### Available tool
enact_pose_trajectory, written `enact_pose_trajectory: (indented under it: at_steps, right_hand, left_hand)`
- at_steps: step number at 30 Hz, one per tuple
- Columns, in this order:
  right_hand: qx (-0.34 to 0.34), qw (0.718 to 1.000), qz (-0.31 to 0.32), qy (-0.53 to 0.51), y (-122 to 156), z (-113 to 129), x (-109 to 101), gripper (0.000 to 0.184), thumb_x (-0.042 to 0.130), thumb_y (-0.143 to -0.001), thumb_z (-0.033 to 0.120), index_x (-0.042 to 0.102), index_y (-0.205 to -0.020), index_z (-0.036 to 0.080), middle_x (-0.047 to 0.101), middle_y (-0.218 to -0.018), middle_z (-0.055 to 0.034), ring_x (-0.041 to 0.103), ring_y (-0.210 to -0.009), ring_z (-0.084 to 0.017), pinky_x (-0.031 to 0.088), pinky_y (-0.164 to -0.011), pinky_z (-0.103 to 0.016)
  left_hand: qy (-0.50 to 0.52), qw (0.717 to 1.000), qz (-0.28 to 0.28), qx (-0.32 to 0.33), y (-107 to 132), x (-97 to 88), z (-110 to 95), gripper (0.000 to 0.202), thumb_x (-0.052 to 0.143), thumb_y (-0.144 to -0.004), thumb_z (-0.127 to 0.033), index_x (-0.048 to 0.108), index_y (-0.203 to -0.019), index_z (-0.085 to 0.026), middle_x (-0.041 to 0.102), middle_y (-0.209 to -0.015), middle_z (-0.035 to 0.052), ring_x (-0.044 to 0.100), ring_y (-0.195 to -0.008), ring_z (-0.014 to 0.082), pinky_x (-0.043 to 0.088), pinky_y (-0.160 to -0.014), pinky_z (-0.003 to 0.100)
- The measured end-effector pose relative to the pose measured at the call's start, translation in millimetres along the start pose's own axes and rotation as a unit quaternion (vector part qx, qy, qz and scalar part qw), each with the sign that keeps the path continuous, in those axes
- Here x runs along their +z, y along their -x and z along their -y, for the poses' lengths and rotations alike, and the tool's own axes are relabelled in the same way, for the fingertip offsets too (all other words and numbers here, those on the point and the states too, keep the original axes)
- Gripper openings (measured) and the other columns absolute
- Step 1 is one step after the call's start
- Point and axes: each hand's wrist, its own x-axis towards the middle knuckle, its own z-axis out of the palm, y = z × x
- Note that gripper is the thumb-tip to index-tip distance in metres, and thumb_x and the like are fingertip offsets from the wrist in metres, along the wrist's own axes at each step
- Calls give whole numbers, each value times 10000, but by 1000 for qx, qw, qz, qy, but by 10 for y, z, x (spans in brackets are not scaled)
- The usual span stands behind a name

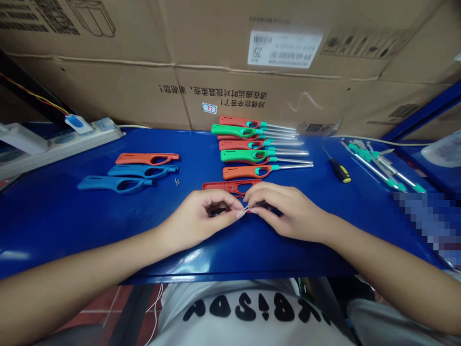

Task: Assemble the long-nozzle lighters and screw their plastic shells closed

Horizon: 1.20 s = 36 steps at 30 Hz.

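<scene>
My left hand (pixel 203 216) and my right hand (pixel 284 211) meet near the front middle of the blue table (pixel 54 211), fingers pinched together. The left fingers close on a small black part (pixel 218 210). The right fingertips pinch a thin metal piece (pixel 246 209) that touches the left fingertips. Just behind both hands lies an open red lighter shell (pixel 230 185), partly hidden by my fingers.
Several assembled red and green long-nozzle lighters (pixel 259 146) lie in a row behind. Three empty handle shells, one red (pixel 147 158) and two blue (pixel 118 183), lie at left. A yellow-black screwdriver (pixel 338 169) and metal nozzle tubes (pixel 382 166) lie at right. Cardboard boxes (pixel 230 62) wall the back.
</scene>
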Motion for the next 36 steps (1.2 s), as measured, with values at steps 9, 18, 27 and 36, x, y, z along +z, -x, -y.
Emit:
enact_pose_trajectory:
  at_steps: [9,18,27,36]
  right_hand:
    - [34,990,29,-133,13,-24,-26,83,558,-986,182,581,-1060,213,659,-1100,-58,629,-1006,-159,522,-887,-311]
    - [43,981,67,-175,-2,-115,-61,114,531,-999,178,609,-1081,191,673,-1097,-65,629,-1006,-158,513,-909,-323]
    - [101,977,32,-187,18,-142,-31,105,549,-990,221,603,-1074,189,651,-1044,-59,607,-826,-136,516,-736,-269]
    - [87,977,22,-193,-7,-103,-64,70,573,-971,217,598,-1030,188,647,-1044,-58,616,-929,-161,527,-820,-314]
  left_hand:
    - [-76,996,17,53,-6,-96,-15,119,700,-906,-294,763,-947,-201,752,-938,40,689,-852,164,537,-719,247]
    - [43,999,14,-16,-55,-162,-46,165,734,-858,-292,743,-982,-184,726,-978,50,678,-764,137,572,-666,251]
    - [106,993,-17,-56,-79,-207,-40,258,811,-779,-311,712,-976,-177,758,-974,51,722,-870,182,605,-792,322]
    - [118,990,-50,-65,-84,-214,-6,278,855,-722,-255,712,-947,-175,764,-945,23,729,-854,162,605,-832,316]
